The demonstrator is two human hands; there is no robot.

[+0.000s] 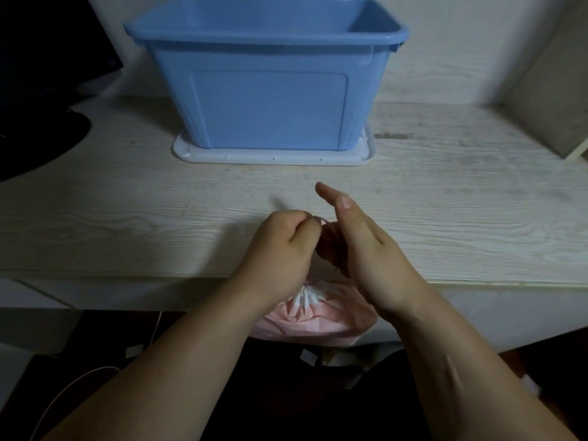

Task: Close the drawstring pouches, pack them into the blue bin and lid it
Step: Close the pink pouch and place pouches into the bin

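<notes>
Left hand: fingers curled, pinching a pink cord. Right hand: forefinger and thumb straight; lower fingers in shadow, so cannot tell whether they hold anything.

Count:
- 1 pouch, pink, neck gathered, below the tabletop edge, largely hidden by both wrists.
- 1 blue bin, unlidded, standing on 1 white lid, well beyond the hands; its floor is not visible.

Tabletop is pale wood grain. Dark monitor cut off at left. A board leans at right. White wall behind.

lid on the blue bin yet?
No: the blue bin is open on top and stands on the pale lid lying flat under it.
</notes>
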